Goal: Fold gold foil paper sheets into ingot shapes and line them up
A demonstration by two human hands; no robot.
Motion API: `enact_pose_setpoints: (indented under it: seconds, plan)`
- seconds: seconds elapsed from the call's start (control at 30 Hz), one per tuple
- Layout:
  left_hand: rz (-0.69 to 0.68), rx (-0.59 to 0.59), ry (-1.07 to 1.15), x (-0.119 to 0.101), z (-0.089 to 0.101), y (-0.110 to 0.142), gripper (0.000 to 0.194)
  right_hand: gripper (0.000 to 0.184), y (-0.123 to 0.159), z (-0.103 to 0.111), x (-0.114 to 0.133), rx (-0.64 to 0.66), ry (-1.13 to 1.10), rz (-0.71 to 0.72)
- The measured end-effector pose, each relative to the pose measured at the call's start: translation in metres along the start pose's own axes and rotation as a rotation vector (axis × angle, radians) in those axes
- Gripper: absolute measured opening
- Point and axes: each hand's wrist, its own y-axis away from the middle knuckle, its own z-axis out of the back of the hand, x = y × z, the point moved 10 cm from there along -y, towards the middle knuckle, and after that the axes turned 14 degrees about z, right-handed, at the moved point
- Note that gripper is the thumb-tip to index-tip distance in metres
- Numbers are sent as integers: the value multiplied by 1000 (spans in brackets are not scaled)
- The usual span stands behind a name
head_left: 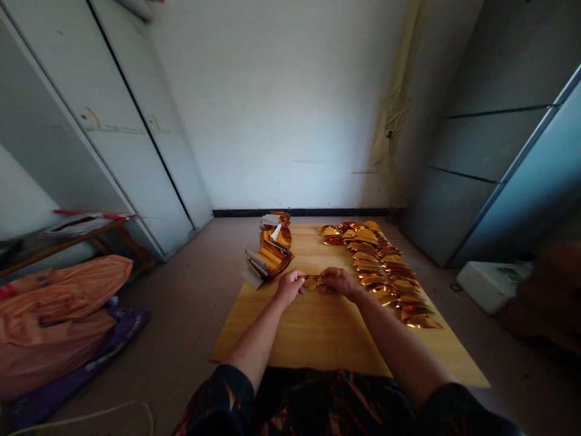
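Note:
Between my two hands, just above the wooden table, is a small piece of gold foil paper (313,282). My left hand (290,287) pinches its left end. My right hand (338,283) has fingers closed on the right end. Beyond my left hand lie curved stacks of gold foil paper sheets (275,258) with pale backs. To the right of my right hand, folded gold paper pieces (373,264) sit in overlapping rows that run along the table's right side. The exact shape of the piece in my hands is too small to make out.
The light wooden table (290,339) stands in front of me on a tiled floor. Orange cloth or bags (68,297) lie at the left near a low wooden bench (109,227). A grey refrigerator (481,145) and a white box (485,284) are at the right.

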Motion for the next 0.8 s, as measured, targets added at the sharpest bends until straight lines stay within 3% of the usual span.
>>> enact_pose_setpoints:
  seconds: [0.47, 0.8]
  plan:
    - [146, -4, 239, 2, -7, 6, 12, 23, 6, -4, 5, -13, -111, 0]
    - [44, 6, 266, -5, -5, 12, 12, 11, 5, -8, 2, 14, -66, -68]
